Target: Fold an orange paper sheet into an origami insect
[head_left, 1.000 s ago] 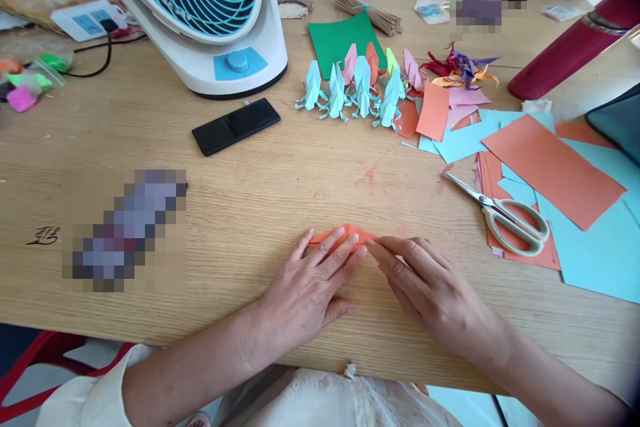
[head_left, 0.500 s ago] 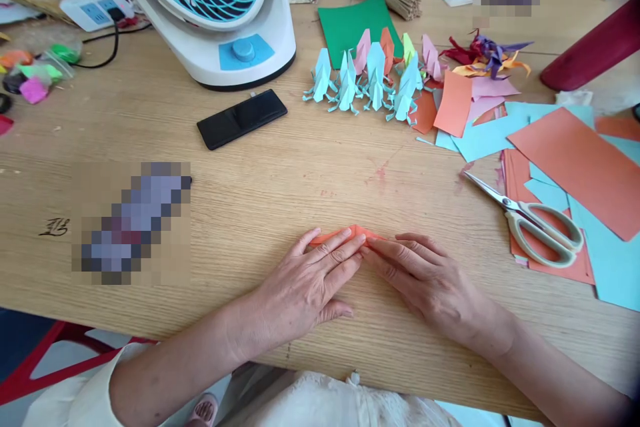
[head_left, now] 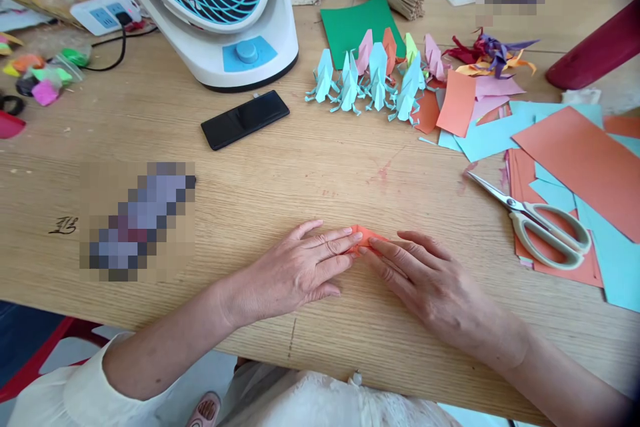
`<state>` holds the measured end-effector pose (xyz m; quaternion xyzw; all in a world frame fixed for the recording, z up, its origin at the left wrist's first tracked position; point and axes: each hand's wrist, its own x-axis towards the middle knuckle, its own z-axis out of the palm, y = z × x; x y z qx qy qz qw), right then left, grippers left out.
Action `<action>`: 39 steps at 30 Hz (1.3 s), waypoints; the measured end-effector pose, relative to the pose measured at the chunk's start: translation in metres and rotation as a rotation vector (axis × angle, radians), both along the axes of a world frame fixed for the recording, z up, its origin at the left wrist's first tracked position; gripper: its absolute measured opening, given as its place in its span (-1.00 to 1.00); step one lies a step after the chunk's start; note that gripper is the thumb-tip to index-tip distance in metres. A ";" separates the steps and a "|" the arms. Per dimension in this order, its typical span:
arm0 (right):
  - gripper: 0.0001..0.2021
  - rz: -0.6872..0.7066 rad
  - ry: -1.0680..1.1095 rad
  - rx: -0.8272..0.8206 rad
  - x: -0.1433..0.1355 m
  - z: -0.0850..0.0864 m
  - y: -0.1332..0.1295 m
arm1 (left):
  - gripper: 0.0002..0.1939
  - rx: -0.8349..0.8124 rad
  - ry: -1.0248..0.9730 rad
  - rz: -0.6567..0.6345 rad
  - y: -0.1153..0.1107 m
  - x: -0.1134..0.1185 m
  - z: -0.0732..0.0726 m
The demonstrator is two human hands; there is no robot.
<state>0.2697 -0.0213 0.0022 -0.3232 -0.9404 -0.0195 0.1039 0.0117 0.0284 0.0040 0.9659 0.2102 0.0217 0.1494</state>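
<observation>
A small folded piece of orange paper lies on the wooden table in front of me, mostly covered by fingers. My left hand rests flat with its fingers stretched out, the fingertips on the paper's left part. From the other side, my right hand touches the paper with its index and middle fingertips. Its fingers are extended and a little apart; the thumb is hidden. The two hands' fingertips almost meet over the paper.
Scissors lie at right by orange and blue paper sheets. Folded blue paper figures stand behind, near a green sheet. A fan, a black phone and a blurred object are to the left. A dark red cylinder leans in at right.
My left hand has slid slightly left and its thumb has drawn in, baring more of the orange paper's middle. My right hand stays nearly in place. The view has shifted a little.
</observation>
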 end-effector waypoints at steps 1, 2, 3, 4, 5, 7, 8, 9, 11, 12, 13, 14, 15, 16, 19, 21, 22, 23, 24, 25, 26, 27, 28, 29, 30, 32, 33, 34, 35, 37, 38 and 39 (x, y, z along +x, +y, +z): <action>-0.61 0.001 -0.017 0.008 0.000 0.001 0.000 | -0.60 -0.008 -0.006 0.002 0.001 0.000 -0.001; -0.60 0.002 -0.033 0.016 -0.001 0.002 0.000 | -0.61 -0.014 -0.014 0.002 0.002 -0.001 -0.002; -0.60 0.004 -0.043 0.023 -0.001 0.002 0.000 | -0.60 -0.015 -0.027 -0.003 0.003 -0.003 -0.003; -0.59 0.004 -0.048 0.025 -0.002 0.003 0.000 | -0.59 -0.010 -0.048 -0.014 0.004 -0.004 -0.005; -0.59 0.001 -0.049 0.023 -0.002 0.003 0.000 | -0.57 0.004 -0.073 -0.031 0.005 -0.007 -0.007; -0.60 -0.005 -0.041 0.012 -0.003 0.003 0.000 | -0.56 0.059 -0.123 -0.064 0.005 -0.013 -0.010; -0.60 -0.009 -0.036 0.009 -0.004 0.003 0.000 | -0.57 0.100 -0.135 -0.069 0.005 -0.016 -0.010; -0.60 -0.011 -0.031 0.010 -0.004 0.002 0.001 | -0.59 0.150 -0.135 -0.057 0.003 -0.019 -0.009; -0.60 -0.014 -0.016 0.018 -0.004 0.000 0.001 | -0.58 0.245 -0.127 -0.028 -0.002 -0.023 -0.007; -0.60 -0.016 -0.009 0.021 -0.004 -0.001 0.001 | -0.57 0.287 -0.125 -0.014 -0.005 -0.024 -0.005; -0.61 -0.018 0.001 0.025 -0.004 -0.002 0.000 | -0.56 0.322 -0.111 -0.005 -0.008 -0.024 -0.003; -0.61 -0.018 0.013 0.027 -0.004 -0.004 0.000 | -0.56 0.350 -0.097 -0.005 -0.010 -0.024 -0.002; -0.62 -0.017 0.023 0.025 -0.004 -0.005 0.000 | -0.56 0.370 -0.083 -0.003 -0.012 -0.022 -0.001; -0.62 -0.015 0.030 0.020 -0.004 -0.005 0.000 | -0.56 0.382 -0.072 -0.003 -0.013 -0.021 0.000; -0.61 -0.015 0.027 -0.002 -0.003 -0.006 -0.001 | -0.59 0.384 -0.065 0.000 -0.014 -0.018 0.000; -0.61 -0.017 0.020 -0.010 -0.003 -0.007 -0.001 | -0.60 0.379 -0.059 -0.002 -0.013 -0.018 -0.001; -0.60 -0.018 0.022 -0.010 -0.003 -0.007 -0.002 | -0.60 0.380 -0.054 -0.004 -0.013 -0.018 -0.001; -0.60 -0.019 0.026 -0.010 -0.002 -0.007 -0.002 | -0.60 0.381 -0.050 -0.003 -0.014 -0.018 -0.001; -0.60 -0.018 0.030 -0.012 -0.002 -0.008 -0.002 | -0.60 0.380 -0.050 0.001 -0.014 -0.018 -0.001; -0.60 -0.017 0.034 -0.014 -0.002 -0.008 -0.002 | -0.60 0.373 -0.055 0.010 -0.015 -0.018 -0.001; -0.60 -0.019 0.035 -0.019 -0.002 -0.009 -0.002 | -0.60 0.360 -0.064 0.023 -0.015 -0.018 0.000; -0.60 -0.021 0.035 -0.023 -0.001 -0.009 -0.002 | -0.60 0.340 -0.078 0.038 -0.016 -0.017 0.000; -0.60 -0.025 0.033 -0.027 -0.001 -0.009 -0.002 | -0.59 0.315 -0.092 0.054 -0.017 -0.017 0.000; -0.60 -0.028 0.032 -0.028 -0.001 -0.009 -0.002 | -0.59 0.291 -0.104 0.069 -0.018 -0.016 0.000; -0.60 -0.031 0.034 -0.025 -0.001 -0.009 -0.002 | -0.60 0.271 -0.113 0.085 -0.019 -0.015 0.000; -0.61 -0.030 0.040 -0.015 -0.002 -0.009 -0.002 | -0.62 0.248 -0.116 0.117 -0.021 -0.014 0.000; -0.61 -0.029 0.042 -0.011 -0.002 -0.009 -0.002 | -0.62 0.243 -0.108 0.135 -0.022 -0.014 -0.001; -0.61 -0.028 0.042 -0.010 -0.002 -0.008 -0.001 | -0.63 0.240 -0.097 0.151 -0.024 -0.013 -0.001; -0.61 -0.029 0.042 -0.012 -0.002 -0.008 -0.001 | -0.63 0.239 -0.087 0.162 -0.025 -0.014 -0.002; -0.61 -0.033 0.039 -0.017 -0.002 -0.008 -0.001 | -0.62 0.240 -0.073 0.173 -0.027 -0.015 -0.003; -0.60 -0.033 0.040 -0.015 -0.002 -0.008 -0.001 | -0.61 0.245 -0.075 0.171 -0.028 -0.016 -0.003; -0.60 -0.032 0.041 -0.012 -0.002 -0.009 -0.001 | -0.61 0.253 -0.083 0.165 -0.028 -0.017 -0.003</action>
